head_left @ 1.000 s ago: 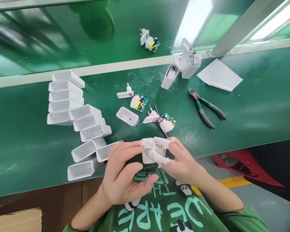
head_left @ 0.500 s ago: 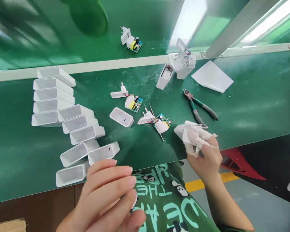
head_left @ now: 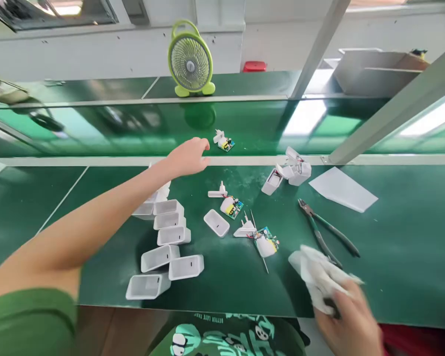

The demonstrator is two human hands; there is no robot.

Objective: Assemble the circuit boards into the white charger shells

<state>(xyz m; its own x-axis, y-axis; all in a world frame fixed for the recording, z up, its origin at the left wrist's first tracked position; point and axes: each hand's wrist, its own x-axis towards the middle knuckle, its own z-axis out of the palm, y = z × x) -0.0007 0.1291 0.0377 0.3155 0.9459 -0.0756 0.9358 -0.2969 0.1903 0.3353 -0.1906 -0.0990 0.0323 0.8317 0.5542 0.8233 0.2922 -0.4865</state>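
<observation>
My left hand [head_left: 191, 155] reaches over the bench to its back rail, thumb and forefinger apart, with nothing seen between them. Just beyond its fingertips lies a charger circuit board [head_left: 226, 144] with a white plug cap. Low on the right, my right hand [head_left: 350, 311] is closed around a white charger case [head_left: 306, 264], blurred by motion; torn white coverings wrap its fingers. Between my hands lie a second circuit board [head_left: 232, 207], a loose white case [head_left: 216, 223] and a third board [head_left: 266, 242] with thin metal rods beside it.
Several open white cases [head_left: 170, 236] stand at left, partly behind my left arm. Partly assembled chargers [head_left: 299, 173] stand near the rail. Green-handled cutting pliers [head_left: 324, 227] and a white sheet [head_left: 343, 189] lie at right. A green fan [head_left: 191, 62] stands at the back.
My left hand has moved from the bench's front edge to the back rail. My right hand stays low at right with the white case. The view has tilted up, showing the fan.
</observation>
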